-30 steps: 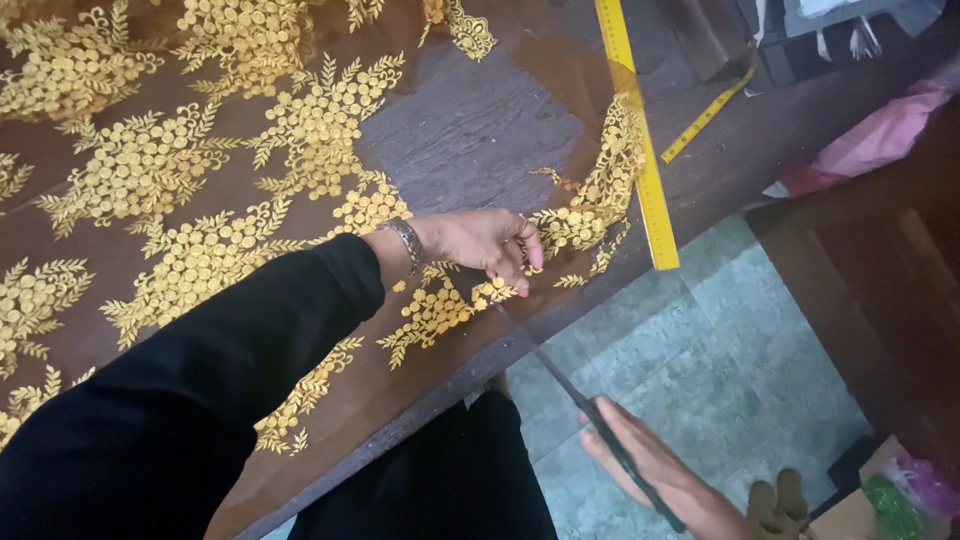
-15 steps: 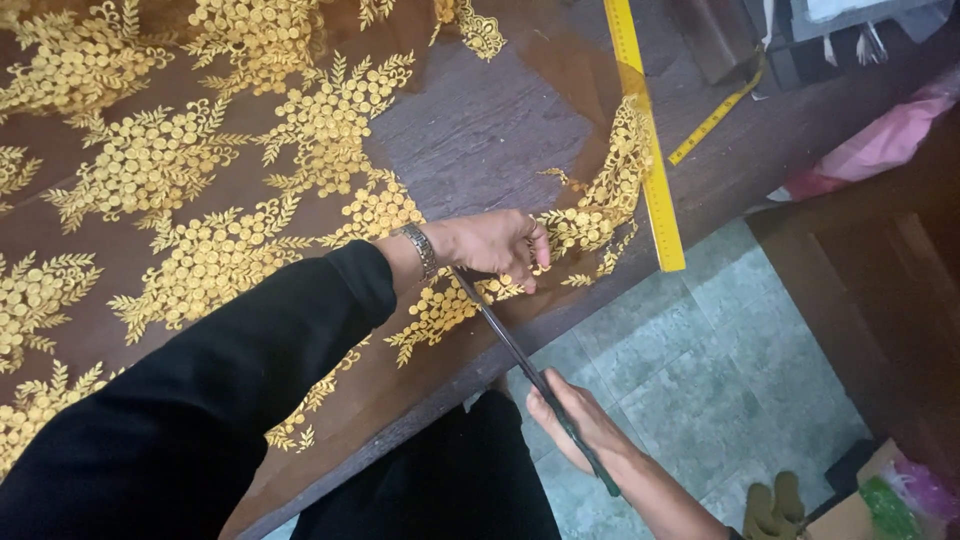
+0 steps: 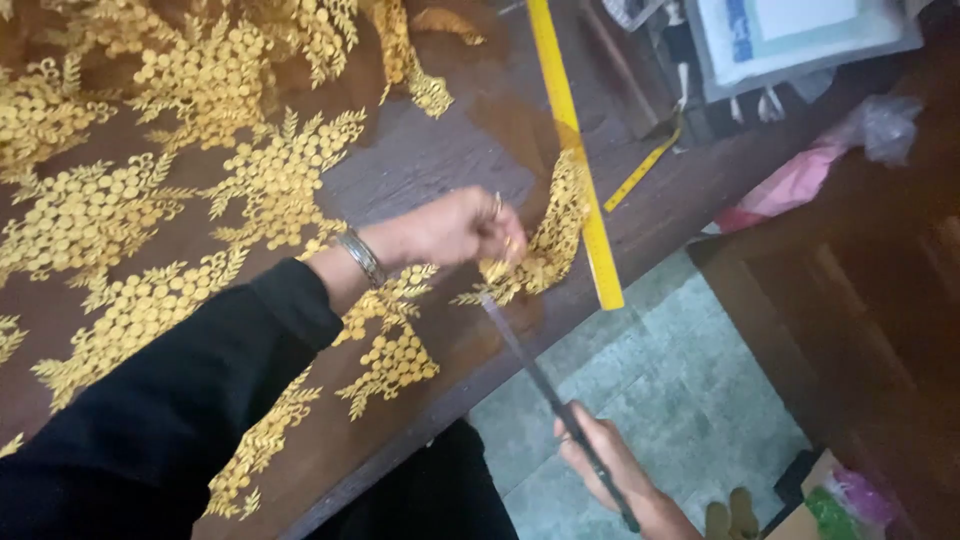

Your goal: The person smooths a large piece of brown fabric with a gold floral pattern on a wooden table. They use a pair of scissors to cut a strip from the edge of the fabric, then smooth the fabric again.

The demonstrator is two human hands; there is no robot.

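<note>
Head view: left hand (image 3: 455, 230) pinches the gold-embroidered sheer fabric (image 3: 200, 200) at its edge near the table (image 3: 660, 215) rim; right hand (image 3: 610, 470) is closed around long scissors (image 3: 545, 385), blades reaching the pinched edge; a yellow ruler (image 3: 575, 150) lies just beside.

Sheer brown net fabric (image 3: 430, 170) covered in raised gold embroidered flower clusters, slightly shiny, lies over a dark, matt wooden desk (image 3: 680, 210) with visible grain. On the fabric's right edge rests a smooth, glossy yellow ruler (image 3: 580, 170). A thin yellow measuring tape (image 3: 640, 172) lies just right of the ruler. A dull grey metal strip (image 3: 545, 385) runs below the fabric. The floor (image 3: 650, 400) is pale green, mottled stone.
</note>
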